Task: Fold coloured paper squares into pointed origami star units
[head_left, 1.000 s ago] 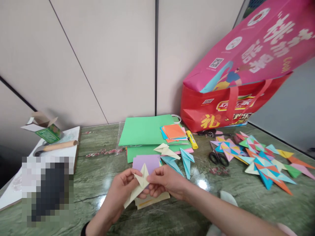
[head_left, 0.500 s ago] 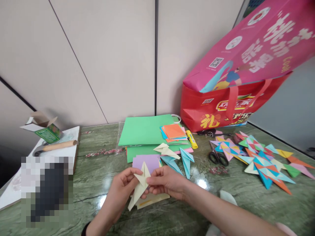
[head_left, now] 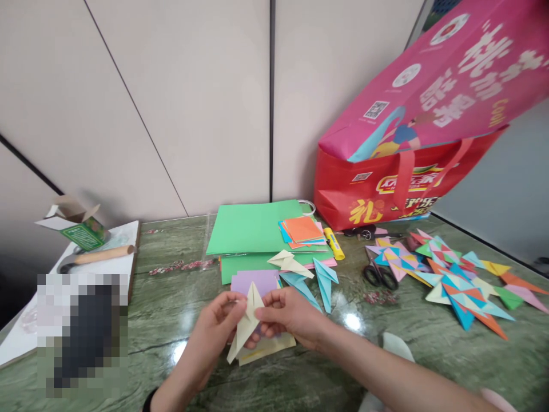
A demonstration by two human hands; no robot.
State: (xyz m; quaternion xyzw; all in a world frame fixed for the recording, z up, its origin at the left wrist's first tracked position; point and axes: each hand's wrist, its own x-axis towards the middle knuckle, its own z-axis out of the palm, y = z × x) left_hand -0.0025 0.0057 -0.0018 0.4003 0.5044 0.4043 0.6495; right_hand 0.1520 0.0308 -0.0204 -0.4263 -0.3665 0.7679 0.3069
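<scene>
Left hand [head_left: 218,321] has moved its thumb higher; it and the right hand [head_left: 294,316] pinch the folded cream paper [head_left: 246,331].

one camera looks out from the person's head, facing forward and down over the table [head_left: 160,315] to the wall [head_left: 206,103] behind it. the left hand [head_left: 221,323] and right hand [head_left: 295,316] are close to the lens, low and near the middle of the view. the pink bag [head_left: 390,117] is farther off and higher, cut by the top and right edges.
</scene>
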